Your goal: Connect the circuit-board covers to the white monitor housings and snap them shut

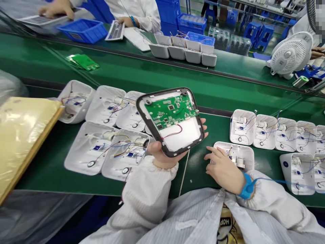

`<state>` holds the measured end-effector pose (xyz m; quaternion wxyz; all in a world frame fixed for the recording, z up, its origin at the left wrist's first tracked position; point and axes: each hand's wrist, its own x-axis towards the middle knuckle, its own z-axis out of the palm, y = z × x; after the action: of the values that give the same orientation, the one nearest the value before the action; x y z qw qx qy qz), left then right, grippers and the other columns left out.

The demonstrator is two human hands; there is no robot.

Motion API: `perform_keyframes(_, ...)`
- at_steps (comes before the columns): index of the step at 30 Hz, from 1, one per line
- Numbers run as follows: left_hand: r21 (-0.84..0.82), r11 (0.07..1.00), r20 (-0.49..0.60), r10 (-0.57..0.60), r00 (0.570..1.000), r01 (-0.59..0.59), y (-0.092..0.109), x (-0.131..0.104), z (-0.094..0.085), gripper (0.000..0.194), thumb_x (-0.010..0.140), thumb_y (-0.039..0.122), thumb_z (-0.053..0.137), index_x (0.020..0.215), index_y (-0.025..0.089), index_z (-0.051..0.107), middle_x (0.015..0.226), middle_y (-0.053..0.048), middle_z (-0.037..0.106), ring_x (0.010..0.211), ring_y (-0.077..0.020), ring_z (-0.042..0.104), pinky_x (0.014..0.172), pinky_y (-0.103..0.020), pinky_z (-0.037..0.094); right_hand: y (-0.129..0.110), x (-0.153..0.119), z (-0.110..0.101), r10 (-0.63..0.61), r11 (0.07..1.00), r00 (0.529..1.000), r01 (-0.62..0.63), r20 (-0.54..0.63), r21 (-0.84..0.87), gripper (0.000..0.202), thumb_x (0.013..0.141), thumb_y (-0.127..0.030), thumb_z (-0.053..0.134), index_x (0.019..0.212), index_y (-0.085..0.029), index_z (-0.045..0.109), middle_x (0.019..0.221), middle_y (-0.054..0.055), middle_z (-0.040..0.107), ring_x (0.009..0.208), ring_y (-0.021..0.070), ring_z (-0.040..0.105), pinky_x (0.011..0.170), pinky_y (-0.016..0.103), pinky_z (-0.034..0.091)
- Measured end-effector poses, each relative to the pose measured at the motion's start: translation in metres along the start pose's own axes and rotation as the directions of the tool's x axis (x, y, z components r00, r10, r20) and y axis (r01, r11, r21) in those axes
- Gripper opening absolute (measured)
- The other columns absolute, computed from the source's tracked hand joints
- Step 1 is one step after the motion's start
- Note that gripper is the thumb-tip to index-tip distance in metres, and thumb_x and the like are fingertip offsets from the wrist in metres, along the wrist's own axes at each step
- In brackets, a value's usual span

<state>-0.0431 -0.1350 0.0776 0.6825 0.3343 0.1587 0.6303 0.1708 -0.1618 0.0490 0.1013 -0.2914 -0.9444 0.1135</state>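
My left hand (165,157) is closed around a black-rimmed panel (188,137), tilted with its inner side up. A green circuit board (170,110) is fitted in that panel, and a short red wire curves below it. At the right, my right hand (222,166) rests over the left end of a white housing (245,154), fingers apart. Inside this housing sit a white cylindrical part and some wires, partly hidden by the hand. A blue wrist strap (247,186) with a cord is on my right wrist.
White housings with loose wires (85,149) stand at left, and more housings (265,132) at right. A yellow wrapped stack (27,135) juts in at far left. Beyond are green boards (83,62), grey housings (176,52), a blue basket (83,30), a fan (290,54) and co-workers' hands.
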Motion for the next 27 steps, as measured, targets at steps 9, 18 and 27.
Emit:
perform_keyframes(9, 0.044, 0.998, -0.012, -0.043, 0.999, 0.043, -0.038, 0.012, -0.008, 0.085, 0.063, 0.049, 0.077, 0.138, 0.019, 0.052, 0.149, -0.015, 0.049, 0.129, -0.0402, 0.056, 0.113, -0.057, 0.044, 0.028, -0.013, -0.051, 0.385, 0.785, 0.886, -0.168, -0.258, 0.596, 0.019, 0.1, -0.032, 0.055, 0.095, -0.023, 0.071, 0.109, 0.006, 0.074, 0.106, 0.0209, 0.07, 0.093, 0.039, 0.058)
perform_keyframes(18, 0.171, 0.948, -0.022, -0.27, 0.963, 0.27, -0.082, -0.009, -0.009, 0.077, 0.069, 0.058, 0.077, 0.132, 0.018, 0.057, 0.142, -0.016, 0.057, 0.133, -0.0359, 0.055, 0.116, -0.052, 0.042, 0.014, 0.003, -0.048, 0.47, 0.709, 0.85, -0.204, -0.237, 0.675, 0.018, 0.095, -0.034, 0.062, 0.098, -0.026, 0.077, 0.092, 0.003, 0.074, 0.084, 0.0179, 0.07, 0.078, 0.033, 0.058)
perform_keyframes(27, 0.451, 0.884, 0.071, -0.174, 0.982, 0.124, -0.094, -0.02, -0.018, 0.074, 0.08, 0.065, 0.067, 0.136, 0.017, 0.058, 0.138, -0.015, 0.06, 0.136, -0.0322, 0.052, 0.121, -0.05, 0.036, 0.005, 0.014, -0.044, 0.532, 0.691, 0.827, -0.3, -0.182, 0.658, 0.012, 0.089, -0.032, 0.065, 0.086, -0.022, 0.071, 0.078, 0.002, 0.072, 0.068, 0.016, 0.065, 0.064, 0.029, 0.052)
